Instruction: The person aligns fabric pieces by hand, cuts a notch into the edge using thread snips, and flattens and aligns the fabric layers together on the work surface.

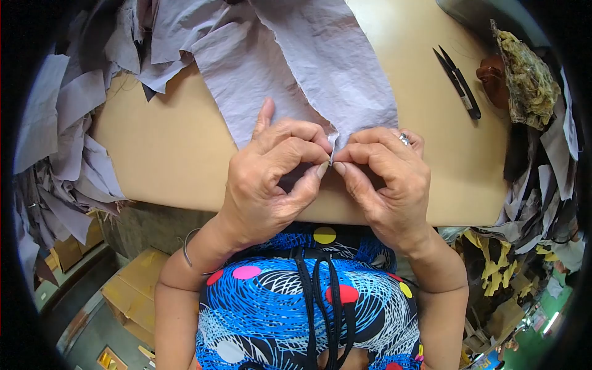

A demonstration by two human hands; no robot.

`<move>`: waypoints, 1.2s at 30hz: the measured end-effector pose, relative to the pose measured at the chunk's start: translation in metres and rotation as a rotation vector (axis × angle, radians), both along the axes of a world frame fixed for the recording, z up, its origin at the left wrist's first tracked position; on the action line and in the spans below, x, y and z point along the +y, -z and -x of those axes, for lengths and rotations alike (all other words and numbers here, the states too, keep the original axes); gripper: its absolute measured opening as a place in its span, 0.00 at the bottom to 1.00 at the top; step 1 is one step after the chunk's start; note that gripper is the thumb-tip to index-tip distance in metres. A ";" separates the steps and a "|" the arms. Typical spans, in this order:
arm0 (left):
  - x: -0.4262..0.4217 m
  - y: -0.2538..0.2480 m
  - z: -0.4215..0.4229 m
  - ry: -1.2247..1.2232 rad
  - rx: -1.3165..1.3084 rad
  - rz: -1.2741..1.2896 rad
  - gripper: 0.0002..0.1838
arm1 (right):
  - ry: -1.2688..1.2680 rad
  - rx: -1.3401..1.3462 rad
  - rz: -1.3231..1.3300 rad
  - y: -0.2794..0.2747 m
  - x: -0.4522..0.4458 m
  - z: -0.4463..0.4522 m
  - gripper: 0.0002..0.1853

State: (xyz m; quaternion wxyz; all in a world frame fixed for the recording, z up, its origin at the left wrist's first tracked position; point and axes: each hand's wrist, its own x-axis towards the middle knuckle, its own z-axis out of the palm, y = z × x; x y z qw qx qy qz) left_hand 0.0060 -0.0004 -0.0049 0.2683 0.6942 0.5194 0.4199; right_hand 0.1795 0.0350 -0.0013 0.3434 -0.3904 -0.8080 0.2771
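Two layers of greyish-mauve fabric (pixel 333 55) lie on the tan table, joined along a line that runs down toward me. At the near end of that line, my left hand (pixel 277 166) pinches the fabric edge between thumb and index finger. Right beside it, my right hand (pixel 388 176), with a ring on one finger, pinches the same edge. The fingertips of both hands almost meet. Whether a thread or pin is between them is too small to tell.
Black thread snips (pixel 457 83) lie on the table (pixel 456 166) at the right. Beyond them stands a brown object (pixel 493 77) next to a fuzzy yellowish pad (pixel 527 80). Fabric pieces (pixel 74 160) pile up at the left and hang over the right edge. A cardboard box (pixel 139 290) sits below left.
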 end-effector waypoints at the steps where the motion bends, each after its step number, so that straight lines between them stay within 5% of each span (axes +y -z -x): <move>1: 0.000 0.001 -0.001 -0.002 0.019 -0.019 0.08 | -0.001 -0.004 -0.001 0.000 0.000 0.000 0.04; 36: -0.002 -0.002 -0.003 0.032 0.086 -0.014 0.08 | -0.006 0.006 -0.060 0.005 0.000 0.001 0.06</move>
